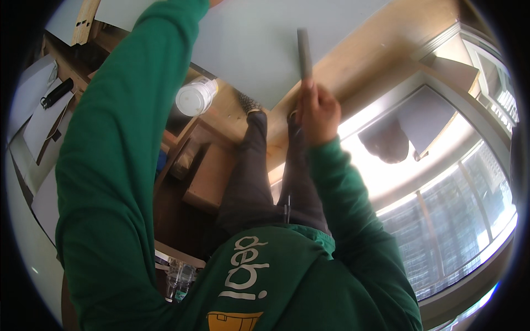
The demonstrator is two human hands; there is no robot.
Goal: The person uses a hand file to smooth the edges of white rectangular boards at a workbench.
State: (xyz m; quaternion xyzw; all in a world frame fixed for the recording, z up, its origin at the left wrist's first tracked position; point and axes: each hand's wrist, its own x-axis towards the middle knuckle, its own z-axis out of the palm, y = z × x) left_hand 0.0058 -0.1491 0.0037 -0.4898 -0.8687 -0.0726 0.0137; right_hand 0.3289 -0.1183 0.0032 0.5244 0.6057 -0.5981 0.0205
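My right hand [320, 113] is closed round the lower end of a narrow, dark grey, bar-shaped tool [304, 52]. Motion smears the tool a little, and its exact kind is unclear. It points away from me, over a broad pale grey panel [248, 41]. I cannot tell whether it touches the panel. Stretched far forward, my left arm runs along the left side in a green sleeve. Only a sliver of my left hand [215, 2] shows at the top edge, by the panel, with its fingers out of view.
A white lidded tub [193, 99] stands beside my left sleeve. Wooden compartments [207, 176] lie left of my legs, with clear plastic bottles [179, 278] lower down. At the far left are a black cylinder [58, 92] and a wooden strip [84, 22]. A bright window [447, 220] fills the right.
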